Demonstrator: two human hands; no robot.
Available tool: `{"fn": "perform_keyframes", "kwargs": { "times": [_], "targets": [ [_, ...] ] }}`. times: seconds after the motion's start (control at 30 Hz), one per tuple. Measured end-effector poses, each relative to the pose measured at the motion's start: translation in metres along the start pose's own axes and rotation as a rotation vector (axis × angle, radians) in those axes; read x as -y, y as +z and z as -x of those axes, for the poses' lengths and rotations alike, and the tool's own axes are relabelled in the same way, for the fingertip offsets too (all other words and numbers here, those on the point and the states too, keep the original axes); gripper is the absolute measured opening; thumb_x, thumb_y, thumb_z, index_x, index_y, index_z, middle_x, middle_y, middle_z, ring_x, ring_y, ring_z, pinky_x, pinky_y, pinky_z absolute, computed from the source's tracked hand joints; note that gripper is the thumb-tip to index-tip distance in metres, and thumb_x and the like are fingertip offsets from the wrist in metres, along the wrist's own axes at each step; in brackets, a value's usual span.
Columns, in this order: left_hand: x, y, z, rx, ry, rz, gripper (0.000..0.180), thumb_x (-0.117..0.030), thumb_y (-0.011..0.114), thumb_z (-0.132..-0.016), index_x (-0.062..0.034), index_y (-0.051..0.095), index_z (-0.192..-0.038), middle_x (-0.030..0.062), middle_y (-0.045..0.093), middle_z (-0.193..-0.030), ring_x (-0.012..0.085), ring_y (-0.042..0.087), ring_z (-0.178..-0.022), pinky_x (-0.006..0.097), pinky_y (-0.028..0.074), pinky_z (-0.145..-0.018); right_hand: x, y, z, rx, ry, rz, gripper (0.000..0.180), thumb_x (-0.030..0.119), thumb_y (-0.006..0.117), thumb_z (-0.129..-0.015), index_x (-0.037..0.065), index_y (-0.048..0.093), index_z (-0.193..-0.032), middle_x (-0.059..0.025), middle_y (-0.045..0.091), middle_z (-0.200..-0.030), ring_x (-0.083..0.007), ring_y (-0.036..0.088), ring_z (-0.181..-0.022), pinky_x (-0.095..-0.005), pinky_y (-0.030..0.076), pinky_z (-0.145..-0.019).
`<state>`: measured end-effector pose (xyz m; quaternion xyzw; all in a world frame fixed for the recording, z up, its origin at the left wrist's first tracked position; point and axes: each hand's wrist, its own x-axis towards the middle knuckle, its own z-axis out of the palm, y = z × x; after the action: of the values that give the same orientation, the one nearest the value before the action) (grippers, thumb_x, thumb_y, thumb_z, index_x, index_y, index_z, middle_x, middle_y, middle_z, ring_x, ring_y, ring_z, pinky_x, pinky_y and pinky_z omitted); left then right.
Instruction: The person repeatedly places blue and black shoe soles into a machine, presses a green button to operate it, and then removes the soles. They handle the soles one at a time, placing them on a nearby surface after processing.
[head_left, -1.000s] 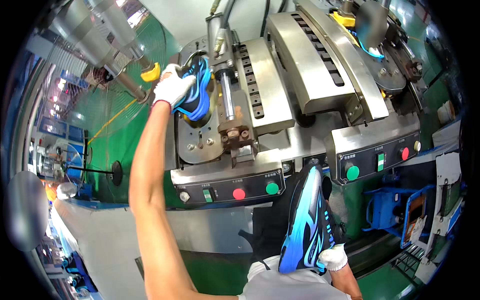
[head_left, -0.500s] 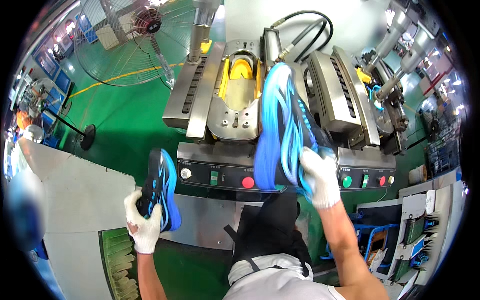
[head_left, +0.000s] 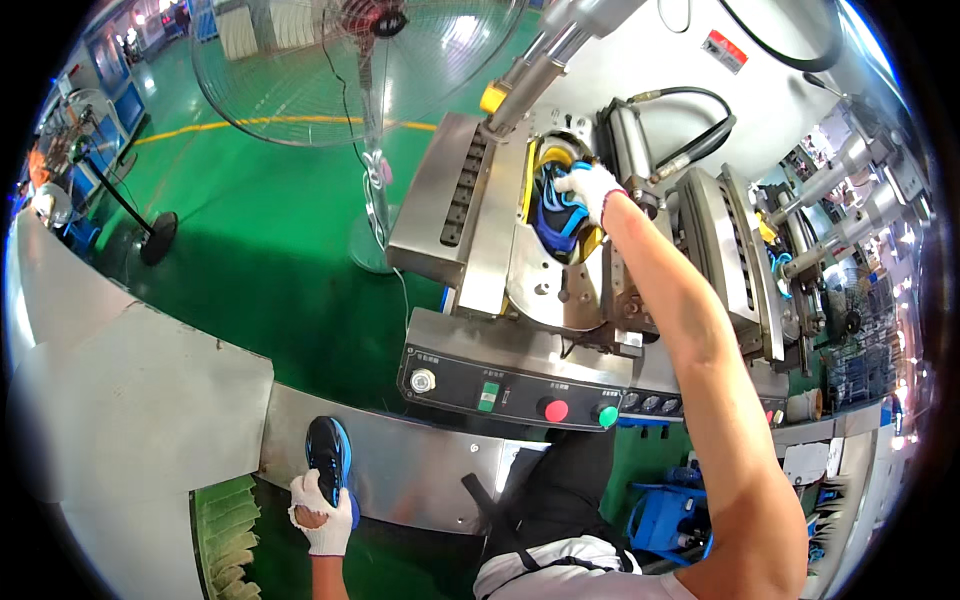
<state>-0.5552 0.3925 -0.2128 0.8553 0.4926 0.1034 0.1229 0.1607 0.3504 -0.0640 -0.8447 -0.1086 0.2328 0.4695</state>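
My right hand (head_left: 590,190), in a white glove, reaches forward to a black and blue sneaker (head_left: 557,215) that sits in the yellow-lined cavity of a metal press (head_left: 487,225). Its fingers are closed over the upper part of that shoe. At the lower left, my gloved left hand (head_left: 322,510) grips the heel end of a second black and blue sneaker (head_left: 327,447), toe pointing away from me. This shoe is over the steel ledge (head_left: 410,465); whether it touches the ledge I cannot tell.
A control panel with a red button (head_left: 555,410) and a green button (head_left: 606,415) fronts the press. Beyond it on the left stands a large wire-caged fan (head_left: 375,70). A second press unit (head_left: 715,235) is at the right. A pale table (head_left: 140,400) lies left.
My right hand has carried its sneaker forward and down into the press cavity. My left hand has lowered its sneaker toward the ledge. The view has shifted, bringing the press nearer the middle.
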Motion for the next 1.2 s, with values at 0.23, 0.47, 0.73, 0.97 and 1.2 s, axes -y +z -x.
{"fn": "perform_keyframes", "kwargs": {
  "times": [0.23,0.47,0.73,0.97,1.2],
  "targets": [
    [-0.004,0.0,-0.004,0.032,-0.032,-0.018,0.063,-0.02,0.085,-0.075,-0.0078,0.06,-0.131,0.0208,0.06,-0.124,0.0424,0.063,-0.113,0.054,0.053,-0.093,-0.021,0.024,0.013,-0.24,-0.055,0.279,0.056,0.033,0.087,-0.071,-0.002,0.078,-0.114,-0.0215,0.077,-0.12,-0.0333,0.075,-0.113,-0.0391,0.058,-0.099],
    [-0.003,0.003,0.001,0.049,-0.084,-0.056,0.061,-0.024,0.085,-0.076,-0.0102,0.062,-0.13,0.0175,0.06,-0.126,0.041,0.064,-0.115,0.055,0.052,-0.093,-0.01,0.04,0.011,-0.309,-0.032,0.436,0.046,0.023,0.075,-0.079,-0.003,0.075,-0.117,-0.0236,0.076,-0.122,-0.0356,0.074,-0.115,-0.0404,0.058,-0.098],
    [-0.026,0.001,0.006,0.043,-0.205,0.016,0.066,-0.028,0.088,-0.074,-0.0134,0.06,-0.132,0.017,0.059,-0.129,0.0395,0.062,-0.12,0.056,0.049,-0.098,0.026,-0.003,0.084,-0.064,-0.188,0.138,0.076,0.053,0.079,-0.08,-0.009,0.073,-0.123,-0.0307,0.071,-0.126,-0.0363,0.071,-0.116,-0.0403,0.055,-0.1],
    [-0.047,-0.018,-0.001,0.02,-0.003,0.057,0.074,-0.031,0.088,-0.078,-0.0101,0.056,-0.141,0.02,0.057,-0.135,0.0421,0.056,-0.128,0.06,0.047,-0.101,0.089,-0.064,0.163,-0.343,-0.778,0.239,0.101,0.065,0.07,-0.086,-0.004,0.045,-0.156,-0.0283,0.055,-0.152,-0.0379,0.055,-0.141,-0.0405,0.042,-0.119],
    [-0.177,-0.131,-0.158,-0.355,0.543,0.323,0.058,-0.007,0.081,-0.087,-0.0014,0.059,-0.14,0.0207,0.06,-0.136,0.035,0.065,-0.116,0.043,0.055,-0.097,0.197,-0.076,0.167,-0.358,-0.834,0.083,0.088,0.061,0.078,-0.084,0.002,0.057,-0.146,-0.0227,0.067,-0.136,-0.0368,0.064,-0.128,-0.0421,0.051,-0.108]
  ]
}}
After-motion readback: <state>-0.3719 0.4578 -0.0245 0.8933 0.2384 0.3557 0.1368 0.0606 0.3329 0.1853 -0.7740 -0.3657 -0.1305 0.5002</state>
